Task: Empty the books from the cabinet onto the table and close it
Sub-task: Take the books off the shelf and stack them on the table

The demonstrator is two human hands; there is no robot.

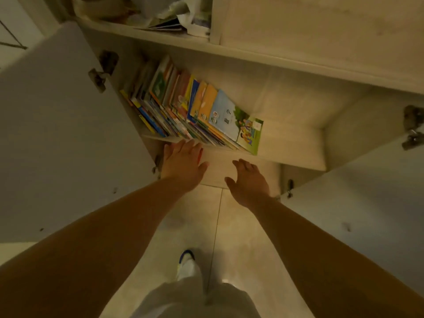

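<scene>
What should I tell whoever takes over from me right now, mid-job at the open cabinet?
Left hand: open, holding nothing, fingertips at the shelf edge just below the books.
Right hand: open, empty, lower and short of the shelf.
Books: all leaning in a row on the lower shelf.
Both cabinet doors, left door and right door, are open.
Done: cabinet opened.
Left: carry the books to the table (out of view), close the doors.

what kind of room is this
Probably a home, maybe a study or child's room: a white cabinet with its doors open, colourful children's books leaning on its shelf, and a glossy tiled floor.
</scene>
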